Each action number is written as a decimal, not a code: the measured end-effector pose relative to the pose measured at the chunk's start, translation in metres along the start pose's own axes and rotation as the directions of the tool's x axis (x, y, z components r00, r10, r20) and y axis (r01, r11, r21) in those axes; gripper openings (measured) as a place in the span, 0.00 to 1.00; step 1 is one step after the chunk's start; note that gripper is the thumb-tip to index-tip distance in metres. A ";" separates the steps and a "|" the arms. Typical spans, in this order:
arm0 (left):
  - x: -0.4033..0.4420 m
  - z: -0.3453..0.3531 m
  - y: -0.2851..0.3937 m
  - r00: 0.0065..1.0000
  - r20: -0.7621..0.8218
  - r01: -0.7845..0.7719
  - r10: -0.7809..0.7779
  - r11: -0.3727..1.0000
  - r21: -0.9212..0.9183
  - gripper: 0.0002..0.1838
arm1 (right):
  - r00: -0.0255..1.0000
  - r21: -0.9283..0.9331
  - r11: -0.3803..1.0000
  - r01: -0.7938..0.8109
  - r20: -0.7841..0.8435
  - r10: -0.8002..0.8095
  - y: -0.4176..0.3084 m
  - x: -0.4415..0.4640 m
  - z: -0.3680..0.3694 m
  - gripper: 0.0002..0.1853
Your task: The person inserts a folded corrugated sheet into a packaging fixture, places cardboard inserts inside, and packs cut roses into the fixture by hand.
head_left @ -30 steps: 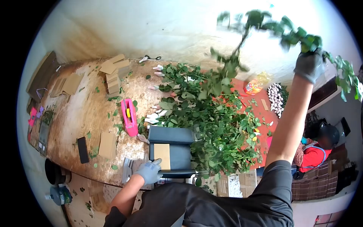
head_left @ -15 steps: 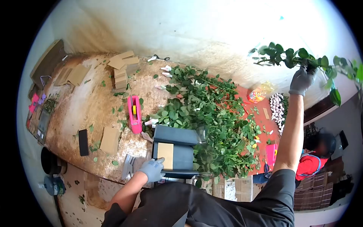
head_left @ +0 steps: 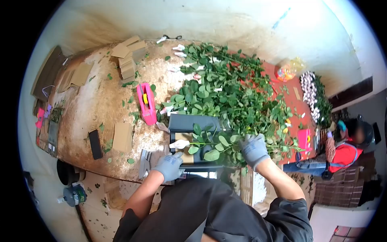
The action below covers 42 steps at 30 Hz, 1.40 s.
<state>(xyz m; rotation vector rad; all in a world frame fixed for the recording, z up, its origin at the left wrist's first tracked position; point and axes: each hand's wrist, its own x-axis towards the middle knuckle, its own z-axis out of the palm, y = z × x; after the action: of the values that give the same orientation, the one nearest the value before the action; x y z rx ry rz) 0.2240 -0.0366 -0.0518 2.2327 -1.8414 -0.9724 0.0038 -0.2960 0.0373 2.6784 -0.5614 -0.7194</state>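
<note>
A dark tray-like holder (head_left: 193, 122) stands at the table's front edge, with a cardboard sheet (head_left: 185, 157) lying in it. My gloved left hand (head_left: 168, 166) is at the holder's left front corner, its thumb over the edge of the cardboard and its other fingers partly hidden. My gloved right hand (head_left: 254, 150) is closed around the leafy stem of a rose, whose white-wrapped bud (head_left: 179, 144) lies above the cardboard, pointing left. Behind the holder is a large heap of leafy rose stems (head_left: 225, 88), several with wrapped heads on the left side.
A pink tape dispenser (head_left: 146, 105), a phone (head_left: 95, 144), cardboard pieces (head_left: 123, 137) and a cardboard stack (head_left: 127, 67) are on the table. A metal tool (head_left: 145, 162) lies left of the holder. At the right, a person in red (head_left: 342, 155) stands near more wrapped flowers (head_left: 309, 94).
My right hand has come down from the upper right, bringing the rose across the holder. The left hand stays at the holder's left side. The whole view has shifted.
</note>
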 end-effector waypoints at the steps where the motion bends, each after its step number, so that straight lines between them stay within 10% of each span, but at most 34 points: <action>1: 0.001 -0.002 0.000 1.000 0.027 -0.006 0.006 1.000 0.004 0.18 | 0.999 0.029 0.999 0.012 -0.037 -0.011 -0.008 0.003 0.026 0.13; 8: 0.001 0.004 -0.003 1.000 -0.019 -0.006 0.006 1.000 -0.006 0.18 | 0.996 0.026 0.997 0.072 0.051 -0.073 -0.040 0.019 0.099 0.12; 15: 0.001 0.000 0.002 1.000 -0.005 0.023 -0.023 0.999 -0.027 0.19 | 0.962 0.193 0.980 0.049 0.254 -0.098 -0.038 0.009 -0.010 0.18; 17: -0.001 -0.006 0.006 0.999 0.009 0.035 -0.035 0.999 -0.041 0.19 | 0.969 0.325 0.920 0.219 0.039 -0.245 -0.050 0.016 -0.034 0.29; 18: 0.000 -0.010 0.008 0.998 0.039 0.044 -0.043 0.999 -0.025 0.20 | 0.946 0.354 0.881 0.313 -0.201 -0.255 -0.061 0.017 -0.038 0.09; 20: 0.001 -0.010 0.009 0.996 0.071 0.052 -0.051 0.999 -0.007 0.21 | 0.862 0.543 0.692 0.475 -0.446 -0.242 -0.091 0.047 -0.031 0.12; 26: -0.002 -0.019 0.005 0.987 0.150 0.056 -0.053 0.998 -0.015 0.31 | 0.831 0.400 0.749 0.528 -0.424 -0.359 -0.141 0.118 0.015 0.19; 33: -0.010 -0.033 -0.027 0.995 -0.039 -0.094 0.087 0.837 -0.539 0.29 | 0.811 0.477 0.659 0.582 -0.274 -0.517 -0.132 0.102 0.009 0.20; 35: -0.011 -0.051 -0.024 0.957 0.160 0.286 -0.243 0.687 -0.668 0.23 | 0.755 0.515 0.580 0.631 -0.235 -0.613 -0.135 0.098 0.017 0.23; 42: 0.008 -0.041 -0.027 0.982 0.102 0.187 -0.160 0.908 -0.374 0.18 | 0.728 0.597 0.518 0.613 -0.173 -0.663 -0.135 0.106 0.013 0.24</action>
<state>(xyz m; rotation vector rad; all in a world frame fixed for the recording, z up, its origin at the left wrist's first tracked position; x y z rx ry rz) 0.2685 -0.0500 -0.0345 2.1623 -1.3400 -1.3234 0.1200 -0.2275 -0.0692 3.5494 0.3224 -0.9475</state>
